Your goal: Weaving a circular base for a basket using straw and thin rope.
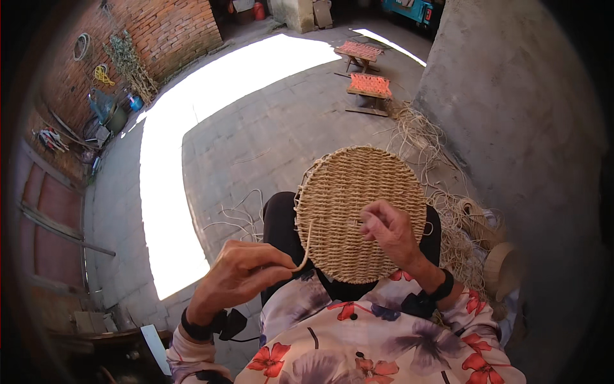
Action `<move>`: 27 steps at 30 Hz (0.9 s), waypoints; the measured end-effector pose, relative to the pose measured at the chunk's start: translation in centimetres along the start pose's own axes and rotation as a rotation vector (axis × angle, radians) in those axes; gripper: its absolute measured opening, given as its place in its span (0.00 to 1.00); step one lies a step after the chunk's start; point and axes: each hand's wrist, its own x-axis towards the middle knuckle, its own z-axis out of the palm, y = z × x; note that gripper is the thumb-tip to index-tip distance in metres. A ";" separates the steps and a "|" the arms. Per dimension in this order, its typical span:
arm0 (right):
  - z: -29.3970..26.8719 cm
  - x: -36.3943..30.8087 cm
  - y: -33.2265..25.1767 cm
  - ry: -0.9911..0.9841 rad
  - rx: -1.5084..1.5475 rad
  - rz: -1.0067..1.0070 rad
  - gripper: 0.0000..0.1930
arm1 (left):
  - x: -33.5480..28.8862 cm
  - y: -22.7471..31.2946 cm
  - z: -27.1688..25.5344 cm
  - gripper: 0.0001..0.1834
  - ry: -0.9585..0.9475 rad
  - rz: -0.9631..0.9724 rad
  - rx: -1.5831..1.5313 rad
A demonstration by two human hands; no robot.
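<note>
One flowered shirt (358, 329), mine, fills the foreground. Just beyond it, my left hand (236, 275) pinches a thin cord (309, 245) between thumb and fingers (272, 256), beside a round, straw-coloured woven panel (339, 201) resting on my dark trousers (280, 221). The cord's long axis points away from me — up and slightly right from those fingertips, onto the panel's left part; whether its far end enters the weave or lies over it, I cannot tell. My left hand is the nearer to it; my right hand (391, 233) hangs to the cord's right, over the panel's right half, with uncovered weave between. The right fingers are curled in, thumb close to them — whether they grip anything, I cannot tell. The panel lies beneath that hand, and up and to the right of my left fingertips; being round, it has no long axis, though its rows run roughly left to right. Past its right side, loose cords (460, 238) lie tangled along a grey wall (511, 128). Farther off stand two low stools (369, 84) with red-orange woven seats and, beyond, a blue vehicle (409, 9).
</note>
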 end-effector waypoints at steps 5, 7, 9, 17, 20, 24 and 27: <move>6.5 0.9 -1.2 -0.287 0.477 0.417 0.18 | 3.4 -2.1 10.4 0.06 -0.131 0.390 0.149; 5.4 1.7 1.7 -0.315 0.509 0.323 0.13 | 3.7 -2.5 11.9 0.09 -0.313 0.307 0.326; 4.0 2.0 3.1 -0.121 -0.042 0.073 0.09 | 3.7 -2.6 10.9 0.10 -0.107 0.308 0.214; 3.2 1.5 3.0 -0.015 -0.573 -0.480 0.16 | 3.4 -11.4 7.1 0.29 0.498 -0.293 -0.423; 3.2 1.5 3.0 -0.015 -0.639 -0.504 0.18 | 5.0 -9.4 6.8 0.34 0.382 -0.320 -0.531; 3.1 1.5 3.4 -0.006 -0.684 -0.537 0.18 | 6.1 -9.6 7.7 0.37 0.299 -0.276 -0.815; 3.2 1.3 3.1 -0.023 -0.702 -0.488 0.16 | 6.7 -11.4 8.4 0.36 0.334 -0.317 -0.887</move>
